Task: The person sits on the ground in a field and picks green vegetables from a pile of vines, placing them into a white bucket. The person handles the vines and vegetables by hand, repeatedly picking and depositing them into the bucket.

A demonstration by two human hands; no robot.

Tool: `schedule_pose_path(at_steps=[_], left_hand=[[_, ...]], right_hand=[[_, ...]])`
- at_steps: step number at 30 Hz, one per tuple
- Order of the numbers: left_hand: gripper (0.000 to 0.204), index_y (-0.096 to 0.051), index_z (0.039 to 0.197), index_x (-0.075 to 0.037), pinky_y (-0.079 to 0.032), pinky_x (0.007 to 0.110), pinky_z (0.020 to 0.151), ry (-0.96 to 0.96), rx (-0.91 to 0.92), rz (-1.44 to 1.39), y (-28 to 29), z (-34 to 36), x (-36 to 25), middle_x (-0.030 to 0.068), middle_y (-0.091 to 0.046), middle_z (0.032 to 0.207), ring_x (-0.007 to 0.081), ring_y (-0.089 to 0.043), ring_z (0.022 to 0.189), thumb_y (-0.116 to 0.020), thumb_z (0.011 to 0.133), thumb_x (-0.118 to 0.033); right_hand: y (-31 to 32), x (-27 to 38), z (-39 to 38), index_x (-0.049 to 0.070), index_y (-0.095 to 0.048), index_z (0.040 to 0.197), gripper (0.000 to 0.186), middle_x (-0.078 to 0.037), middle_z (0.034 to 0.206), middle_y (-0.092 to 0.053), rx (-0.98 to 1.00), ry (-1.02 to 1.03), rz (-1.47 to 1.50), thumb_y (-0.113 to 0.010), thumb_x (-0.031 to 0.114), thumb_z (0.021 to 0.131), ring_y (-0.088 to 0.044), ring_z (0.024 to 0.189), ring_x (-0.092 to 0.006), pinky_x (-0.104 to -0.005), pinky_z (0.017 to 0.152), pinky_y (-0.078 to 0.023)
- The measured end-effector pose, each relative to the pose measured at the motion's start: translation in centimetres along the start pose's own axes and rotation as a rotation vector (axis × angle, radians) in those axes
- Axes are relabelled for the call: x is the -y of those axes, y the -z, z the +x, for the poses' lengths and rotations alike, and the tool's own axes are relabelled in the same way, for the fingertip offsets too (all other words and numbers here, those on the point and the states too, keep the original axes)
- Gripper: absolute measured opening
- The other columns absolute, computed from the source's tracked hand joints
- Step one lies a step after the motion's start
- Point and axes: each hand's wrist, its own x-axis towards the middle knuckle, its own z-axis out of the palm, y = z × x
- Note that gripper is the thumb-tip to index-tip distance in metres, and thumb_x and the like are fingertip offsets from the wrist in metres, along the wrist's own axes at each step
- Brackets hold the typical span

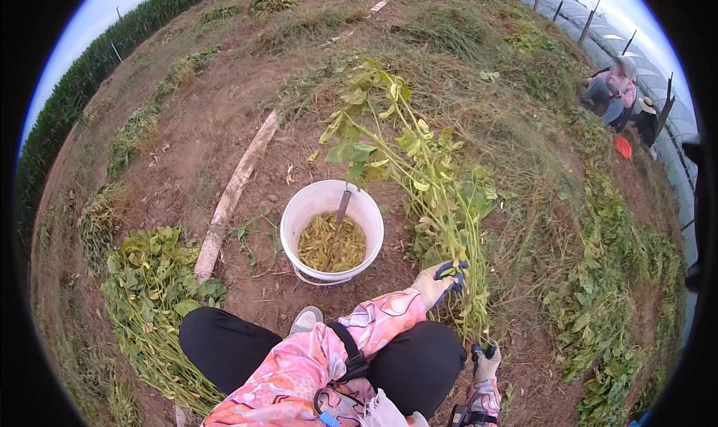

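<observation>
A tall bunch of green bean plants (449, 210), hung with pods, slants up and away from my right side. My right hand (487, 362), in a pale glove with dark fingers, is closed round the lower stem ends. Higher up, my left hand (440, 283), gloved alike, has its fingers curled on the stems and pods; exactly what lies inside them is partly hidden. A white bucket (290, 229) stands left of the plants, with loose green-yellow pods (351, 247) in its bottom. A long, flat, dull metal strip (342, 212) leans inside it.
Another heap of bean plants (153, 300) lies by my left knee. A pale wooden pole (238, 184) rests on the soil beyond it. Cut plants (598, 292) line the right. Far right, people (617, 90) sit near an orange-red object (622, 146) and a plastic tunnel.
</observation>
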Motion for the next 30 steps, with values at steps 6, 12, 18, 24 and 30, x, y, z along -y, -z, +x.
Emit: schedule_pose_path(at_steps=[6, 12, 18, 24, 30], left_hand=[[0.044, -0.054, 0.128, -0.007, -0.05, 0.024, 0.075, 0.03, 0.08, 0.055, -0.7, -0.2, -1.1, -0.0001, -0.062, 0.1, 0.0086, -0.057, 0.081, -0.051, 0.086, 0.006], [0.051, -0.045, 0.135, -0.008, -0.051, 0.025, 0.078, 0.033, 0.103, -0.017, 0.0, 0.5, -0.8, 0.0012, -0.059, 0.113, 0.0094, -0.058, 0.091, -0.054, 0.086, 0.006], [0.045, -0.04, 0.135, -0.001, -0.051, 0.031, 0.081, -0.006, 0.129, -0.044, 1.4, 0.0, -2.2, 0.0149, -0.062, 0.107, 0.021, -0.063, 0.089, -0.05, 0.091, -0.008], [0.035, -0.046, 0.126, 0.002, -0.052, 0.032, 0.077, -0.025, -0.062, 0.057, 2.4, -1.0, -4.3, 0.016, -0.064, 0.097, 0.0204, -0.063, 0.082, -0.047, 0.092, -0.007], [0.032, -0.051, 0.123, 0.001, -0.052, 0.032, 0.075, -0.039, -0.088, 0.08, 3.0, -1.1, -4.3, 0.0144, -0.066, 0.093, 0.0204, -0.064, 0.079, -0.046, 0.093, -0.008]], right_hand=[[1.3, 0.5, -0.5, -0.001, -0.058, 0.102, 0.025, -0.002, 0.085, -0.061, 0.117, -0.048, 0.045, -0.055, -0.003, 0.077, -0.056, 0.066, -0.0095, -0.0221, 0.058, -0.044], [-0.3, 2.6, -1.2, -0.001, -0.058, 0.097, 0.023, 0.002, 0.058, -0.047, 0.153, -0.107, 0.228, -0.058, 0.014, 0.079, -0.039, 0.043, -0.0074, -0.0222, 0.04, -0.028], [-0.5, 5.4, -0.4, -0.005, -0.055, 0.108, 0.043, 0.003, 0.057, -0.041, 0.16, -0.103, 0.33, -0.061, 0.03, 0.084, -0.037, 0.044, -0.0077, -0.0226, 0.039, -0.026], [-0.4, 8.3, 0.6, 0.0, -0.056, 0.111, 0.047, 0.003, 0.053, -0.036, 0.246, -0.095, 0.416, -0.05, 0.043, 0.093, -0.031, 0.042, -0.0071, -0.0228, 0.04, -0.024], [-0.5, 9.8, 1.4, 0.0, -0.052, 0.117, 0.049, 0.004, 0.052, -0.031, 0.376, -0.112, 0.685, -0.039, 0.043, 0.097, -0.029, 0.041, -0.008, -0.0235, 0.041, -0.026]])
